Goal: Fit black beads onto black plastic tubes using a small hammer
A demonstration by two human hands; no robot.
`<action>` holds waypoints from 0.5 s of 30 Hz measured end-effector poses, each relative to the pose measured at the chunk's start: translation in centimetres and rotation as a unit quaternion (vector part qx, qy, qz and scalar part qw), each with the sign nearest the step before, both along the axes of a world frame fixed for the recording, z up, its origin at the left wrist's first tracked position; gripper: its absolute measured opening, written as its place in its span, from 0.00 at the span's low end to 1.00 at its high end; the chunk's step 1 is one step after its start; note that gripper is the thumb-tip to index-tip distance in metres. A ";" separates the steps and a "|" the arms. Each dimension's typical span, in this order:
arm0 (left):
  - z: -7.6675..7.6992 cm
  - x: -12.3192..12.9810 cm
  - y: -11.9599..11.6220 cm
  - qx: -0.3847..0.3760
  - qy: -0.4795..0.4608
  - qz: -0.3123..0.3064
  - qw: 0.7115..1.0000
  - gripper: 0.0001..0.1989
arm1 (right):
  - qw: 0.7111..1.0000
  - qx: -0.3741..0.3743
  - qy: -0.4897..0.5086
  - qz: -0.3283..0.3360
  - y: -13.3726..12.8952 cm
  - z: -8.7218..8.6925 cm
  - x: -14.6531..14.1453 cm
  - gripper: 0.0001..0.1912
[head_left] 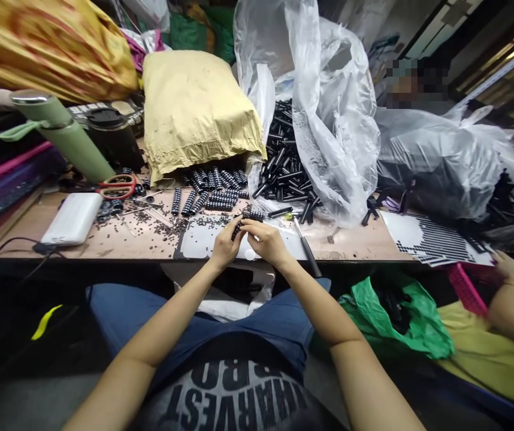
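My left hand [225,244] is closed around a small black ridged piece [237,229], just above the white sheet [198,236] at the table's front edge. The fingertips of my right hand [265,240] are pinched together against the same piece, partly hiding it. Right behind my fingers lies another ridged black cylinder [254,215]. Farther back, several black cylinders with pale bands [221,199] are heaped against a yellow sack. Tiny dark bits [156,222] are scattered to the left. A dark-handled tool [306,246] rests to the right of my right hand.
An open plastic bag [335,120] spills black tubes [286,161]. The yellow sack [198,102] stands behind. At left are a white power bank [72,218], red-handled scissors [120,187] and a green bottle [70,137]. Another person's hand [513,269] is at far right, near a pink basket [466,290].
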State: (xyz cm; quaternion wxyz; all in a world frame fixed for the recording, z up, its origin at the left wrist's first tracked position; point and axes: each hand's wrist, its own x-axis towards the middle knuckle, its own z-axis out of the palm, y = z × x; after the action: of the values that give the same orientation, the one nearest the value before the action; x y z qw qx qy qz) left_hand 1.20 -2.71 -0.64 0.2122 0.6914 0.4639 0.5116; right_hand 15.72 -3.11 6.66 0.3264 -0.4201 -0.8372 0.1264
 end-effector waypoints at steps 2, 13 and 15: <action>-0.5 0.8 0.1 0.012 -0.019 0.005 1.000 0.21 | 1.000 -0.001 -0.003 0.004 -0.3 0.2 0.3 0.17; -2.5 0.6 -1.6 0.020 -0.052 -0.001 0.998 0.19 | 0.995 0.038 -0.061 0.063 -1.4 -0.5 0.6 0.13; -2.5 0.4 -1.7 0.009 -0.038 -0.004 0.999 0.20 | 0.995 0.041 -0.058 0.073 -1.4 -1.1 0.7 0.13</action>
State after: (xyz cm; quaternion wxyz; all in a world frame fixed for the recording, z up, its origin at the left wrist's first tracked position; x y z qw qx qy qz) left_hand 1.56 -4.44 -3.14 0.2251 0.6753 0.4479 0.5410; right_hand 16.40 -4.55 5.57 0.2838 -0.3509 -0.8877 0.0911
